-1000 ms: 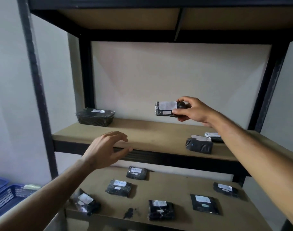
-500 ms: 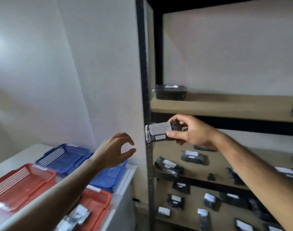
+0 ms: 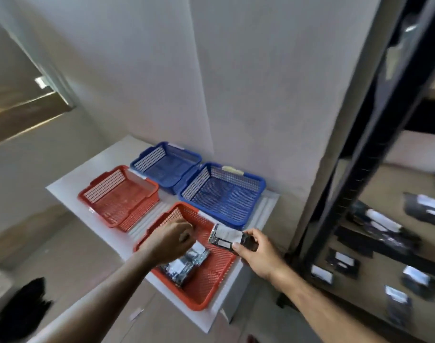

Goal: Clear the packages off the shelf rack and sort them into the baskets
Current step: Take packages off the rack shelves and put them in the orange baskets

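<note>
The right hand (image 3: 254,253) holds a small black package (image 3: 230,237) with a white label. The thumb is on top and the fingers curl under one end. The package is in the air, over the right edge of the near red basket (image 3: 206,290).

Inside that red basket lie some other packages (image 3: 186,264), shiny and dark with white labels, piled close together. The left hand (image 3: 173,240) is over the same basket, just above the pile. Its fingers are curled in, and I cannot tell if it holds anything.

Three more baskets sit nearby. A second red basket (image 3: 120,196) is to the left. A blue basket (image 3: 222,194) is just behind the near red one. Another blue basket (image 3: 165,164) is farther back, by the wall. All four stand on a white tabletop (image 3: 70,186).

On the right is the dark shelf rack (image 3: 359,154). Its brown shelves carry many more black packages with white labels (image 3: 382,219), but they look blurry.

A dark, fuzzy thing (image 3: 21,308) lies on the floor at the bottom left. I cannot tell what it is.
</note>
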